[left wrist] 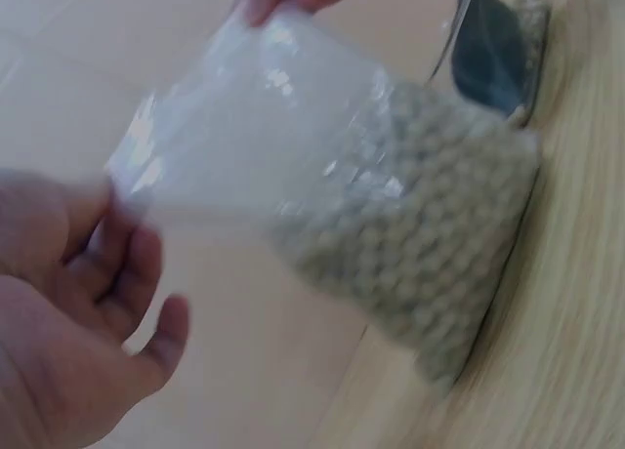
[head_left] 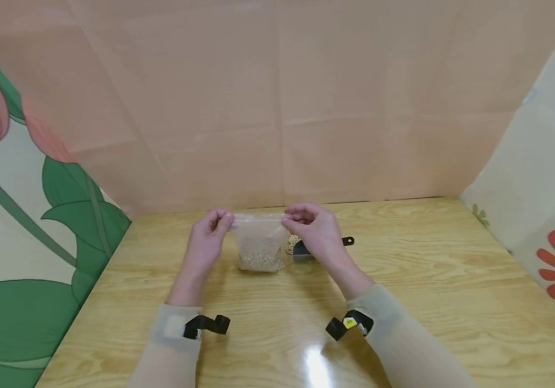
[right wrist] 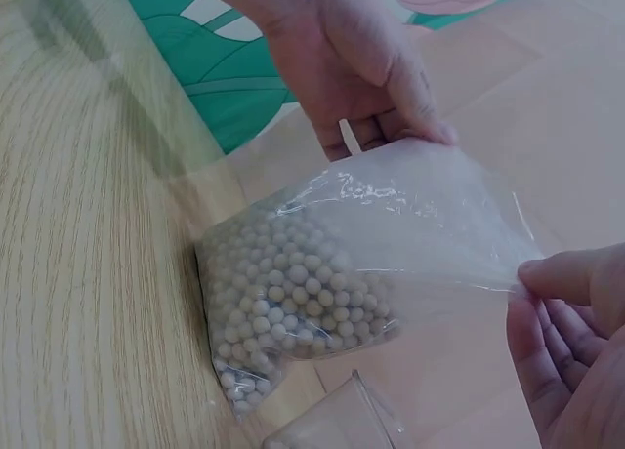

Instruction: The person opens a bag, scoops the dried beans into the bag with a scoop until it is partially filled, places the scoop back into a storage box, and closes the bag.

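A clear plastic zip bag (head_left: pixel 259 245) stands upright on the table, its lower part filled with small round beige balls (right wrist: pixel 293 283) that look like dried beans. My left hand (head_left: pixel 205 242) pinches the bag's upper left corner between thumb and fingers. At the opposite top corner, my right hand (head_left: pixel 317 229) pinches the plastic the same way. Between both hands the bag's top edge is stretched out. Behind the right hand sits a clear container (right wrist: pixel 342 420), partly hidden, with more of the balls and a dark scoop (left wrist: pixel 488 54) in it.
The scoop's black handle (head_left: pixel 348 241) sticks out to the right of the right hand. Wood-grain table (head_left: pixel 452 280) runs beneath everything, with a pink-beige sheet (head_left: pixel 277 108) hanging at its back edge. Painted walls with flowers flank both sides.
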Tool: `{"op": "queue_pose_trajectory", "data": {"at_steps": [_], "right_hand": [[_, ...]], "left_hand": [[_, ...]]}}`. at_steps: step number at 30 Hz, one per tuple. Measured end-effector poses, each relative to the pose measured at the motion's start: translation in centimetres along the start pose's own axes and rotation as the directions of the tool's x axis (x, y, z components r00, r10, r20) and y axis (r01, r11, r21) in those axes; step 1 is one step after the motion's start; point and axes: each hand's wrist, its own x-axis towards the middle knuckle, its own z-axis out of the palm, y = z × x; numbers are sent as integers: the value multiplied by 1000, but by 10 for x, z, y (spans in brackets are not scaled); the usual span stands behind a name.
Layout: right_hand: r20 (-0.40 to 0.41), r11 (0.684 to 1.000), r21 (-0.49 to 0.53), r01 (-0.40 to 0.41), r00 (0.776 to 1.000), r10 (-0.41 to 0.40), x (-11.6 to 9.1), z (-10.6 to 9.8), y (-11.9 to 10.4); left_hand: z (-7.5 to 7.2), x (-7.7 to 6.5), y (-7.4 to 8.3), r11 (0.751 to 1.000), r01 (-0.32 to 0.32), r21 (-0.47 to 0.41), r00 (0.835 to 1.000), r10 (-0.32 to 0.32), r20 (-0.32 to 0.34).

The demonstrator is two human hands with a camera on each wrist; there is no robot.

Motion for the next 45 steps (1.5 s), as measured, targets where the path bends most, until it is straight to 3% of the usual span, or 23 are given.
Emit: {"op": "queue_pose_trajectory", "data": {"at_steps": [3, 7, 15, 27, 36, 45], "right_hand": [[5, 1000, 24, -17, 1000, 17, 1, 0, 1], [31, 1000, 18, 5, 999, -6, 2, -1, 1], [109, 994, -88, 65, 992, -56, 5, 2, 2], [99, 995, -76, 70, 993, -62, 6, 5, 2], [89, 995, -92, 39, 996, -31, 7, 6, 1], [66, 989, -140, 42, 997, -33, 5, 5, -2]], "left_hand": [[-5, 0, -1, 1000, -14, 19, 996, 12, 87], [-6, 1, -2, 998, -40, 39, 990, 34, 138], [-4, 2, 0, 995, -79, 58, 988, 71, 137], [-7, 2, 0, 996, -59, 73, 990, 49, 130], [-15, 2, -2, 1000, 29, 4, 992, -30, 120], [-14, 2, 0, 998, 53, 30, 994, -55, 89]]}}
